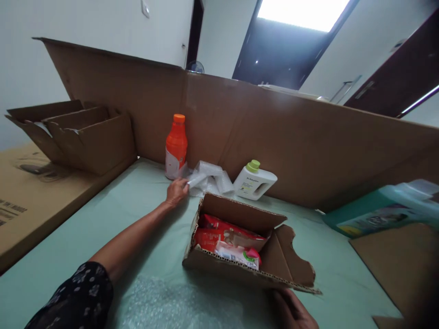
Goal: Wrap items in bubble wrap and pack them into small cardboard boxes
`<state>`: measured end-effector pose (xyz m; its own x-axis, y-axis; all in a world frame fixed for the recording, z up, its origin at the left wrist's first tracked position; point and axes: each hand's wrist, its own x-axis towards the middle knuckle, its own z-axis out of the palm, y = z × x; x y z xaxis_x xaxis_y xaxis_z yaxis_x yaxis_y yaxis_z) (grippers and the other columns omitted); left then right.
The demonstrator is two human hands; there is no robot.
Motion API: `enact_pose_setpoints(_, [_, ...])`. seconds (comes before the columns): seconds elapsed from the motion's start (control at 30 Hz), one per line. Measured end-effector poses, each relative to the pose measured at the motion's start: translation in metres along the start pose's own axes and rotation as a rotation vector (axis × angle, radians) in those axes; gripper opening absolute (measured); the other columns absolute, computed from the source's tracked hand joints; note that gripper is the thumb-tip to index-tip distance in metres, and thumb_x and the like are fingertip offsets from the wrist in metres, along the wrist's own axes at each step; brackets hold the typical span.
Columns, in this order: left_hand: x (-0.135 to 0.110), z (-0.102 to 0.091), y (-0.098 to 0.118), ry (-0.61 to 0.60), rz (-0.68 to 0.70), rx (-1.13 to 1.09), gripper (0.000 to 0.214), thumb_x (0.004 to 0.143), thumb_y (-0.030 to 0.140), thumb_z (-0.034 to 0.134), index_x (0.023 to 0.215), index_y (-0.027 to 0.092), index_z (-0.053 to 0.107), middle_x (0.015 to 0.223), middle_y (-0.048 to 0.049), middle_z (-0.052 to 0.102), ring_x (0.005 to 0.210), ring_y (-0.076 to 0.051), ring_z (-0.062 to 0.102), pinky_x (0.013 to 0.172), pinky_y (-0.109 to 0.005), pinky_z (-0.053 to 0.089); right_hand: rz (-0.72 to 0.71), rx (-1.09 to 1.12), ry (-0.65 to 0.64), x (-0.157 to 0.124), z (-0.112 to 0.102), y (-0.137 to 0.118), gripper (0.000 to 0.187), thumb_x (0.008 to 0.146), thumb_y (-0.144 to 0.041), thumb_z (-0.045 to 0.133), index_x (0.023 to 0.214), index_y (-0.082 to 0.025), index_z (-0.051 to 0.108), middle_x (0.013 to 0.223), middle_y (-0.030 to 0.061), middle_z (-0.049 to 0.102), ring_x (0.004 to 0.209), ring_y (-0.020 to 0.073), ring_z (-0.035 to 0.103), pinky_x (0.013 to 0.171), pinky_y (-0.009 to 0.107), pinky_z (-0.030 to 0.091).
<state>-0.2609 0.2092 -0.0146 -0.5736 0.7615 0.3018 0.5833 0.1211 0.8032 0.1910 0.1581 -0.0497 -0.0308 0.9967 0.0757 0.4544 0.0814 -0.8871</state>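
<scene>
The left hand (176, 192) is stretched far out. Its fingers are closed on the edge of the clear wrap (209, 180), where soft wrap is easiest to grab. The orange bottle (176, 146) stands just past that hand. The right hand (295, 311) rests by the open box (219, 264), probably to steady it. Its fingers are partly hidden, so I cannot tell its grip.

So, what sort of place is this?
Likely a makeshift packing station in a home: an open cardboard box of packets on a green table, more cartons at left, crumpled clear plastic wrap in the left hand.
</scene>
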Motion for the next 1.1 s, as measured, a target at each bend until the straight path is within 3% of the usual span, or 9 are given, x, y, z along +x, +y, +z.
enact_pose_setpoints(0.07, [-0.007, -0.018, -0.004, 0.065, -0.02, -0.084, 0.032, 0.086, 0.027, 0.052, 0.106, 0.016, 0.075, 0.107, -0.0104, 0.072, 0.101, -0.024, 0.066, 0.09, -0.034, 0.051, -0.009, 0.02, 0.014, 0.0, 0.003, 0.001, 0.038, 0.065, -0.052, 0.076, 0.086, -0.021, 0.081, 0.089, 0.0056, 0.081, 0.082, 0.0255, 0.076, 0.071, 0.024, 0.062])
enact_pose_setpoints(0.17, [-0.029, -0.061, -0.013, 0.146, -0.057, -0.199, 0.045, 0.088, 0.039, 0.045, 0.114, 0.014, 0.071, 0.107, -0.0094, 0.073, 0.093, -0.021, 0.067, 0.079, -0.029, 0.054, -0.008, 0.061, 0.002, 0.001, 0.007, -0.002, 0.039, 0.063, -0.051, 0.076, 0.086, -0.02, 0.08, 0.09, 0.0068, 0.081, 0.082, 0.0256, 0.076, 0.072, 0.025, 0.062])
enact_pose_setpoints(0.33, [-0.083, -0.124, -0.024, 0.284, -0.153, -0.254, 0.05, 0.073, 0.052, 0.056, 0.097, 0.011, 0.073, 0.077, -0.0054, 0.071, 0.067, -0.018, 0.063, 0.061, -0.026, 0.05, -0.034, 0.112, -0.081, 0.0, 0.012, -0.018, 0.037, 0.064, -0.048, 0.074, 0.086, -0.019, 0.079, 0.091, 0.0089, 0.08, 0.085, 0.0267, 0.074, 0.077, 0.031, 0.061])
enact_pose_setpoints(0.5, [-0.122, -0.153, -0.024, 0.408, -0.225, -0.207, 0.052, 0.067, 0.05, 0.059, 0.098, 0.01, 0.071, 0.064, 0.0017, 0.058, 0.057, -0.013, 0.052, 0.057, -0.024, 0.043, -0.025, 0.15, -0.118, -0.004, 0.014, -0.039, 0.039, 0.065, -0.049, 0.072, 0.089, -0.017, 0.077, 0.092, 0.0102, 0.079, 0.088, 0.0259, 0.072, 0.081, 0.034, 0.059])
enact_pose_setpoints(0.7, [-0.158, -0.185, -0.013, 0.31, -0.222, -0.085, 0.053, 0.067, 0.046, 0.065, 0.108, 0.013, 0.072, 0.077, 0.0009, 0.061, 0.068, -0.014, 0.053, 0.068, -0.025, 0.045, -0.007, 0.06, -0.162, -0.043, -0.008, -0.055, 0.039, 0.074, -0.048, 0.067, 0.095, -0.016, 0.075, 0.095, 0.0109, 0.077, 0.086, 0.0236, 0.07, 0.079, 0.035, 0.055])
enact_pose_setpoints(0.77, [-0.179, -0.199, -0.006, 0.255, -0.16, 0.021, 0.052, 0.069, 0.038, 0.064, 0.116, 0.015, 0.07, 0.084, -0.0003, 0.064, 0.075, -0.016, 0.058, 0.075, -0.026, 0.047, -0.059, -0.04, -0.241, -0.068, -0.015, -0.064, 0.036, 0.078, -0.047, 0.065, 0.096, -0.018, 0.076, 0.096, 0.0102, 0.077, 0.089, 0.0242, 0.07, 0.083, 0.035, 0.055])
enact_pose_setpoints(0.87, [-0.217, -0.217, 0.006, 0.174, 0.02, 0.213, 0.037, 0.079, 0.03, 0.058, 0.111, 0.019, 0.072, 0.095, -0.0027, 0.068, 0.087, -0.018, 0.064, 0.083, -0.028, 0.049, -0.206, -0.124, -0.399, -0.107, -0.008, -0.083, 0.031, 0.088, -0.043, 0.059, 0.104, -0.021, 0.075, 0.104, 0.0092, 0.076, 0.097, 0.024, 0.07, 0.087, 0.035, 0.055])
enact_pose_setpoints(1.0, [-0.262, -0.224, 0.004, -0.001, 0.26, 0.343, 0.023, 0.09, 0.032, 0.055, 0.1, 0.022, 0.073, 0.087, -0.0012, 0.066, 0.078, -0.016, 0.066, 0.072, -0.024, 0.051, -0.579, -0.235, -0.592, -0.136, 0.035, -0.106, 0.036, 0.09, -0.029, 0.061, 0.126, -0.022, 0.066, 0.127, 0.0112, 0.069, 0.119, 0.0263, 0.063, 0.102, 0.044, 0.05])
enact_pose_setpoints(1.1, [-0.276, -0.226, -0.019, -0.009, 0.435, 0.523, 0.022, 0.091, 0.027, 0.051, 0.097, 0.024, 0.072, 0.088, -0.003, 0.067, 0.077, -0.019, 0.068, 0.067, -0.028, 0.053, -0.764, -0.418, -0.645, -0.137, 0.063, -0.107, 0.046, 0.085, -0.024, 0.068, 0.131, -0.019, 0.062, 0.142, 0.0152, 0.06, 0.129, 0.0315, 0.055, 0.104, 0.051, 0.047])
